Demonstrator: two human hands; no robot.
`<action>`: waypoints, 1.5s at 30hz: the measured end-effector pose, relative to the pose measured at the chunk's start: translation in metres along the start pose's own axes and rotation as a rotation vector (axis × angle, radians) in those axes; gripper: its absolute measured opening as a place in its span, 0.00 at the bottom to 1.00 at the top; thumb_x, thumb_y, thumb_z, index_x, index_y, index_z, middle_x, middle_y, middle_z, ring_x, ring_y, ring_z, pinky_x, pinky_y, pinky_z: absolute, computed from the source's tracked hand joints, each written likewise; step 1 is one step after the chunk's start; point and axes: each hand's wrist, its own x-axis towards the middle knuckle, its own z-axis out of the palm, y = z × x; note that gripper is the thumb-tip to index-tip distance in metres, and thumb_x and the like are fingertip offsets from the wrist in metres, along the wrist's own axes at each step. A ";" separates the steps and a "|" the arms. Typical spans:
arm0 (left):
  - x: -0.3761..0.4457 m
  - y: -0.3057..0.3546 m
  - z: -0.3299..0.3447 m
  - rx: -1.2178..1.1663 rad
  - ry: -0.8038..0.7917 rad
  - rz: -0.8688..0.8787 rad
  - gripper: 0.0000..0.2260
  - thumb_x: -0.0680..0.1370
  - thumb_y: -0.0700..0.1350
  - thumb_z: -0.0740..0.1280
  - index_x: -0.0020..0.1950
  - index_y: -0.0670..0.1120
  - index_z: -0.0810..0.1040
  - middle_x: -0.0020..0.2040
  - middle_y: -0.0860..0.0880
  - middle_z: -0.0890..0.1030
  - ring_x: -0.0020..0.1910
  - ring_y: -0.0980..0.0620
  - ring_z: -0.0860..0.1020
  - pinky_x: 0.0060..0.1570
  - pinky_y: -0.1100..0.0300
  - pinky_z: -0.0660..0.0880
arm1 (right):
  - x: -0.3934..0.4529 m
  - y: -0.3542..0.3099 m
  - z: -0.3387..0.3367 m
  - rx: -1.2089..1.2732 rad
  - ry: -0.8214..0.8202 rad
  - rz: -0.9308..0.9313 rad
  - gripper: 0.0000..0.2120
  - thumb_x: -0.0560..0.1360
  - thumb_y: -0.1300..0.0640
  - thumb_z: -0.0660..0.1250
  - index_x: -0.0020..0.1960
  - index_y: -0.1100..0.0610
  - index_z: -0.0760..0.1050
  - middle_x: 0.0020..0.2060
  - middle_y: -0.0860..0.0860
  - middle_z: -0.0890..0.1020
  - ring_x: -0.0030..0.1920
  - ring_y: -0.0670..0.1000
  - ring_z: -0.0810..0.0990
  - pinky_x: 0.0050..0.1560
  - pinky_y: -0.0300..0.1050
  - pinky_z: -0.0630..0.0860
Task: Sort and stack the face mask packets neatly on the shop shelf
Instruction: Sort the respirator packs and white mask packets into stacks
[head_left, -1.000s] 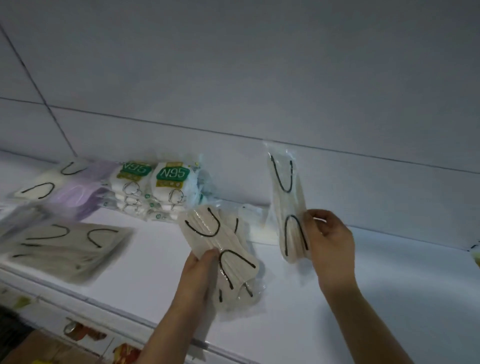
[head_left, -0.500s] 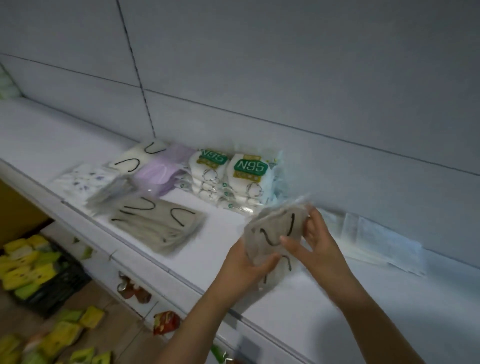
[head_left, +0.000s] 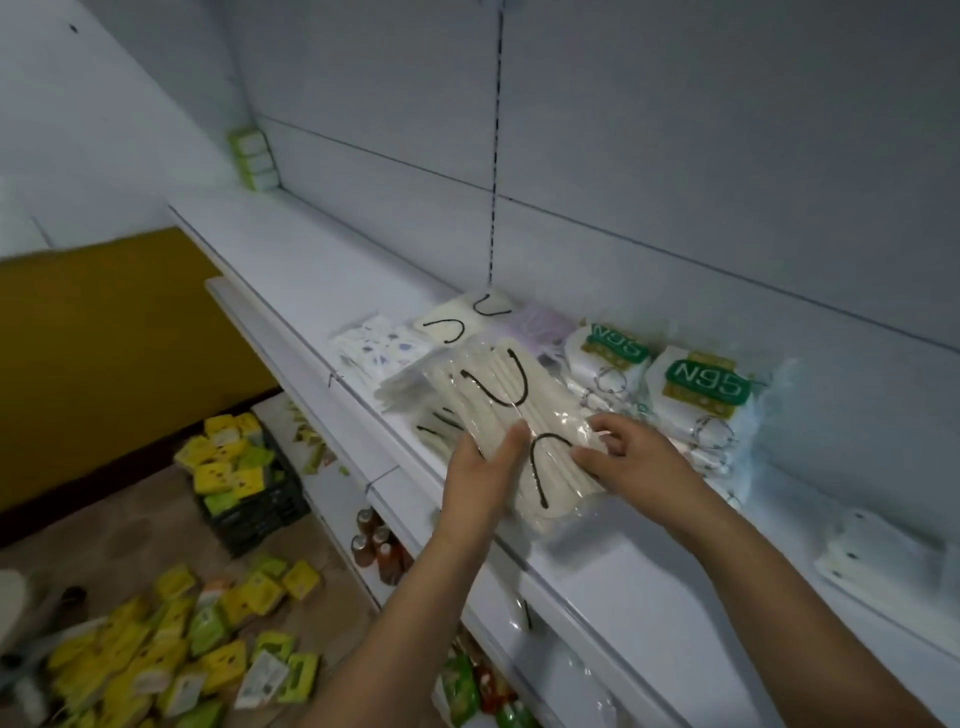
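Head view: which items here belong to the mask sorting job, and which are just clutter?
Job:
beige mask packets, held by left hand and right hand
N95 packets
lilac mask packet
patterned mask packets
shelf

Lying about:
yellow packets on floor
black crate
bottles

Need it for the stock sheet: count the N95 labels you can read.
2. One N95 label is at the back by the purple packets; the other N95 label is right of it. Packets stacked underneath may hide more.

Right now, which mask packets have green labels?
The N95 mask packets, stacked against the back wall beside the right hand. The others are plain beige, purple or patterned.
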 end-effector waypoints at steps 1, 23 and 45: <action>0.010 -0.002 -0.009 0.077 0.093 0.024 0.18 0.79 0.53 0.69 0.65 0.49 0.74 0.57 0.51 0.82 0.55 0.54 0.81 0.58 0.53 0.79 | 0.011 -0.002 0.008 0.031 -0.004 0.008 0.09 0.77 0.54 0.70 0.56 0.48 0.75 0.51 0.44 0.77 0.54 0.45 0.75 0.36 0.31 0.75; -0.049 -0.054 0.115 0.676 -0.557 0.794 0.16 0.79 0.49 0.59 0.64 0.49 0.77 0.59 0.51 0.76 0.56 0.52 0.76 0.54 0.58 0.75 | -0.028 -0.006 -0.144 -0.516 0.721 -0.306 0.21 0.83 0.47 0.54 0.72 0.52 0.70 0.68 0.50 0.74 0.68 0.51 0.72 0.68 0.44 0.67; -0.144 -0.064 0.258 0.192 -0.771 0.108 0.09 0.82 0.36 0.62 0.50 0.45 0.81 0.38 0.51 0.84 0.34 0.52 0.84 0.38 0.64 0.77 | -0.235 0.185 -0.228 -0.228 0.902 0.364 0.19 0.77 0.50 0.68 0.34 0.60 0.69 0.24 0.51 0.67 0.27 0.48 0.64 0.31 0.43 0.60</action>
